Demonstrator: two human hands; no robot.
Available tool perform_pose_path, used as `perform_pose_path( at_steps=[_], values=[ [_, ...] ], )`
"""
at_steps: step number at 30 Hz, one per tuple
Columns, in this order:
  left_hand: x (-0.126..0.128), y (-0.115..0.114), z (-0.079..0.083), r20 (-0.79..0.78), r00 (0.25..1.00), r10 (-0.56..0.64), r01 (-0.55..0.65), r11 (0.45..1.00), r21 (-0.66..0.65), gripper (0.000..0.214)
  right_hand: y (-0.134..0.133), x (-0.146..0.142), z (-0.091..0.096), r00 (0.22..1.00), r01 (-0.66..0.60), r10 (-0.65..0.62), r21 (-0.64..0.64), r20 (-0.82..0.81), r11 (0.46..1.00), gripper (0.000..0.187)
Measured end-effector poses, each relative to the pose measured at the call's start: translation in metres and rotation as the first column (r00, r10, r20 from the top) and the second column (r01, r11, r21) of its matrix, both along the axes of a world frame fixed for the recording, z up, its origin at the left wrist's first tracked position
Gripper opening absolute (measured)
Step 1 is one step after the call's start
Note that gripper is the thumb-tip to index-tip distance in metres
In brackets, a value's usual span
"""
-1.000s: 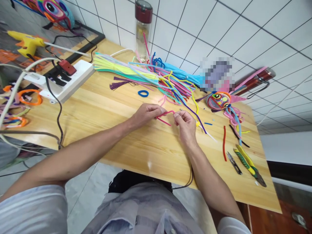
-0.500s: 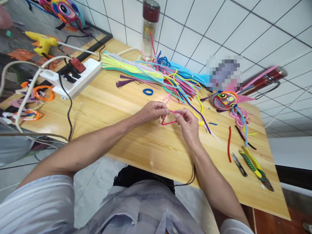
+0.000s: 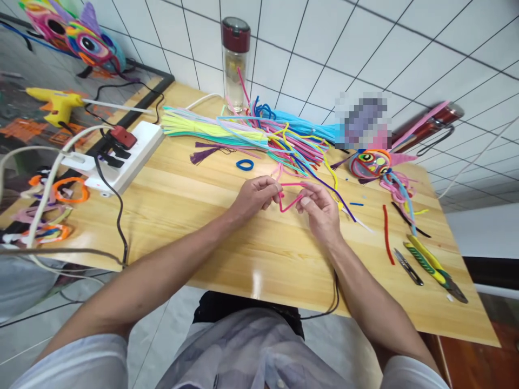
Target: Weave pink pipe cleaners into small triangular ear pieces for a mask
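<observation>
A pink pipe cleaner (image 3: 288, 207), bent into an angular loop, is held between both hands above the table. My left hand (image 3: 259, 194) pinches its left end with thumb and fingers closed. On the other side my right hand (image 3: 320, 208) grips it between thumb and fingertips. Just behind the hands lies a heap of coloured pipe cleaners (image 3: 251, 135), yellow, teal, pink and blue. A dark blue pipe-cleaner ring (image 3: 245, 165) rests on the wood beyond my left hand. A purple tassel (image 3: 200, 153) lies to the left of that ring.
Left of the hands stand a white power strip (image 3: 133, 156) with plugs and a yellow glue gun (image 3: 54, 102). Small snips (image 3: 408, 266) and green-yellow cutters (image 3: 438, 270) lie at the right. A glass bottle (image 3: 235, 65) and a red flask (image 3: 430, 124) are by the tiled wall.
The pink loop has opened wider, its lower corner shifting right, and my right hand has moved slightly right with the fingers more extended. The whole view has shifted a little.
</observation>
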State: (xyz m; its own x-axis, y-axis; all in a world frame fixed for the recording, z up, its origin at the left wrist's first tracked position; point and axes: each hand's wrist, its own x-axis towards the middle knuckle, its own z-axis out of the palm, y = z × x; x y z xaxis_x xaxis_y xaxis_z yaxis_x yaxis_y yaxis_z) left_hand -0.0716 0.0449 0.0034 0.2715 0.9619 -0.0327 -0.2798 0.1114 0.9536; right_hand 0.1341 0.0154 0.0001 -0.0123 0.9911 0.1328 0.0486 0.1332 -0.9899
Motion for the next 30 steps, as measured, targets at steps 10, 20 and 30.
perform_pose_path(
  at_steps=[10,20,30],
  values=[
    [0.003,-0.007,-0.001,-0.077,0.993,-0.093,0.092,0.996,-0.008,0.030,0.000,-0.002,-0.005,0.998,0.053,-0.054,-0.052,-0.024,0.997,0.042],
    [0.002,-0.003,-0.001,-0.077,0.991,-0.110,0.104,0.991,-0.078,0.031,0.001,-0.003,-0.004,0.996,0.086,-0.085,-0.089,0.022,0.992,0.035],
    [-0.010,0.011,0.003,-0.350,0.933,-0.080,0.154,0.970,0.189,0.024,0.007,0.005,-0.005,0.987,0.052,-0.048,-0.021,0.156,0.998,0.067]
  ],
)
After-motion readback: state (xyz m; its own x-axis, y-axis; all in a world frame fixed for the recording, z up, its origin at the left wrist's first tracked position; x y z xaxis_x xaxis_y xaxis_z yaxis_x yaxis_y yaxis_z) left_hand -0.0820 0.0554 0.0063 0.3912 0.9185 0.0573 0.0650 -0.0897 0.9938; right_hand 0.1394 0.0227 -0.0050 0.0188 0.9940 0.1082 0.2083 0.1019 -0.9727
